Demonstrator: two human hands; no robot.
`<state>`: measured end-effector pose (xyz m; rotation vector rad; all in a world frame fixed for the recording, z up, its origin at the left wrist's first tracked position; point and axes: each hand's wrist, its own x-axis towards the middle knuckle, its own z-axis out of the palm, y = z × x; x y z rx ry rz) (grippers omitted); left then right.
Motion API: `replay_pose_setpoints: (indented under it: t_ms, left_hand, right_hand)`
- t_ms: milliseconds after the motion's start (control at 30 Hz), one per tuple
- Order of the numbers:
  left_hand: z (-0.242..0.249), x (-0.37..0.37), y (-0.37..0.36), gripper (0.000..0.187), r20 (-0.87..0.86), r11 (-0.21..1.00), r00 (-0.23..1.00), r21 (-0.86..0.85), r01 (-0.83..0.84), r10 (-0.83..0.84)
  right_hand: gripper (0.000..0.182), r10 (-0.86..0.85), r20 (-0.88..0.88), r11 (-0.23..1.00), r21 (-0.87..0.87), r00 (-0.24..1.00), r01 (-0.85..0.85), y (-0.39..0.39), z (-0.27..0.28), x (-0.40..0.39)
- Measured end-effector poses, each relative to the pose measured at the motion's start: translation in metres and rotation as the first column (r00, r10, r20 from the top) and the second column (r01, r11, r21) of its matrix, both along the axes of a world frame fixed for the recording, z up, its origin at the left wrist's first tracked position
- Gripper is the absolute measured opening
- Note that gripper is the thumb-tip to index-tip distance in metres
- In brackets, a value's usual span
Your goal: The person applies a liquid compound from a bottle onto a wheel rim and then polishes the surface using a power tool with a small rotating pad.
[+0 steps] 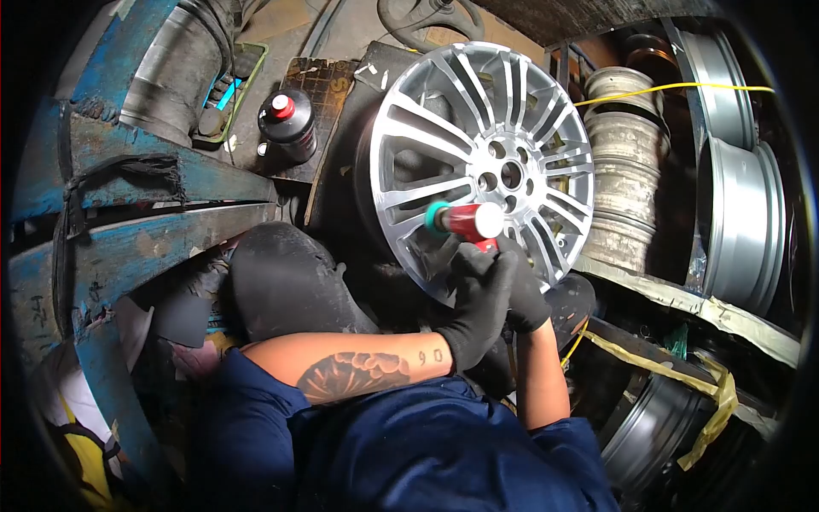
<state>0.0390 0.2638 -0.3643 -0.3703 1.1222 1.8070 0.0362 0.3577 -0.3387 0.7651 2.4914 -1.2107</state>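
Two hands in dark gloves, left hand (483,303) and right hand (524,288), just past the view's centre, toward four o'clock. Closed together on the handle of a red-and-white tool (468,222), with fingers overlapping; cannot tell how much of the grip falls to each. Points a teal-edged pad (436,218) toward nine o'clock, over the spokes on the seven-to-eight o'clock side of a silver multi-spoke wheel (480,139); cannot tell whether touching or just above.

Leans, face up, at one o'clock in the view, with five holes around the open centre. Past it, at twelve, a steering wheel (385,13). At eleven, on a stained board (333,84), a dark bottle (292,136) with a red cap. At ten, a green-rimmed tray (258,61) beside a large metal barrel (166,77), near a scuffed blue frame (196,181). At two, a stack of worn rims (625,145), crossed near the top by a yellow cord (675,87). At three, upright silver rims (740,226); at four, a dark rim (653,427).
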Motion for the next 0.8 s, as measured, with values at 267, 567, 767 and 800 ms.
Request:
replay_pose_setpoints:
  t_ms: [267, 567, 767, 800]
  left_hand:
    - [-0.017, 0.009, -0.021, 0.039, 0.04, 0.978, 0.977, -0.008, -0.209, 0.209]
    - [-0.02, 0.018, -0.027, 0.04, 0.142, 0.964, 0.96, 0.078, -0.253, 0.241]
    - [-0.019, 0.019, -0.03, 0.04, 0.098, 0.965, 0.967, 0.097, -0.244, 0.235]
    - [-0.019, 0.019, -0.028, 0.04, 0.1, 0.962, 0.965, 0.102, -0.253, 0.243]
  right_hand:
    - [0.042, 0.22, -0.034, 0.974, 0.06, 0.975, -0.218, -0.03, 0.01, -0.02]
    - [0.046, 0.153, 0.01, 0.987, 0.051, 0.988, -0.153, -0.033, 0.004, -0.002]
    - [0.043, 0.161, -0.079, 0.987, 0.021, 0.984, -0.16, -0.031, -0.003, -0.004]
    - [0.04, 0.151, -0.077, 0.987, 0.067, 0.986, -0.146, -0.032, -0.002, -0.004]
